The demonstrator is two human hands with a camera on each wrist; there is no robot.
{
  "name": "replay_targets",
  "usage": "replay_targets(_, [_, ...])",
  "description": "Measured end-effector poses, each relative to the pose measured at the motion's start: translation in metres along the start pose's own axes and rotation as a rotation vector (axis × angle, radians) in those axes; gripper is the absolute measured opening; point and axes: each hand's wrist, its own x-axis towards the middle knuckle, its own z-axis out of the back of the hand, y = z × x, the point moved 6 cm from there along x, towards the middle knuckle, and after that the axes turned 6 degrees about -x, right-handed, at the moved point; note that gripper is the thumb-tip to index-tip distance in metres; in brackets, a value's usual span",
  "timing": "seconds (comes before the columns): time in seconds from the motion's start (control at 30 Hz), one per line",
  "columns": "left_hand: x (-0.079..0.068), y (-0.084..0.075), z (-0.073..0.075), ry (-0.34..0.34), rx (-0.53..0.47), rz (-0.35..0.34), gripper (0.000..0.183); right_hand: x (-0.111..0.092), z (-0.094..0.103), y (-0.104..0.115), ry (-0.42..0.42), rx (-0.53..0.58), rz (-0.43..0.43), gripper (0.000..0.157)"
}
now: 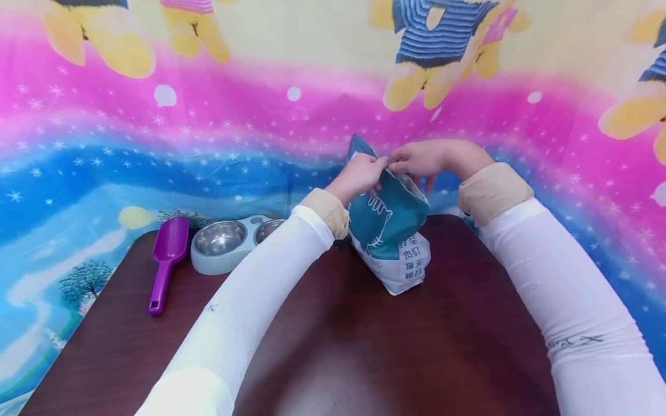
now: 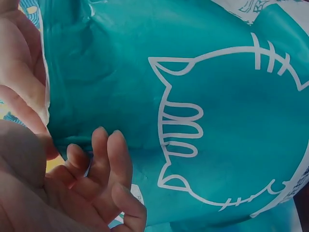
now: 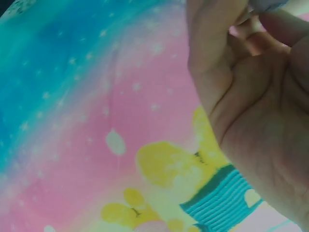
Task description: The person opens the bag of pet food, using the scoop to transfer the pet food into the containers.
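Note:
A teal and white cat food bag (image 1: 387,231) stands near the table's far edge, with a white cat outline on its front. At its top edge, my left hand (image 1: 364,172) pinches the rim between thumb and finger. Just to the right, my right hand (image 1: 432,159) grips the same rim, fingertips close to the left ones. Pale lining shows along the rim on the right. In the left wrist view the left hand (image 2: 82,188) has its other fingers loosely bent in front of the bag (image 2: 231,125). Much of the right hand (image 3: 260,106) fills its own wrist view.
On the left of the dark wooden table (image 1: 333,358) lies a purple scoop (image 1: 169,257). Beside it is a grey double pet bowl (image 1: 215,254) with metal dishes, partly covered by the left sleeve. A patterned cloth (image 1: 291,115) hangs behind the table.

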Motion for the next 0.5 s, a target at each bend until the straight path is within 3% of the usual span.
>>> replay_targets(0.13, [0.001, 0.0, 0.001, 0.011, -0.013, 0.004, 0.048, 0.007, 0.004, -0.001, 0.022, -0.032, 0.003, 0.039])
replay_targets(0.33, [-0.001, 0.001, 0.002, 0.03, -0.004, 0.012, 0.049, 0.011, 0.002, -0.001, 0.033, -0.066, -0.013, 0.045])
replay_targets(0.5, [-0.006, 0.004, 0.004, 0.013, 0.037, 0.022, 0.05, 0.013, 0.0, -0.007, 0.006, -0.142, 0.035, 0.03])
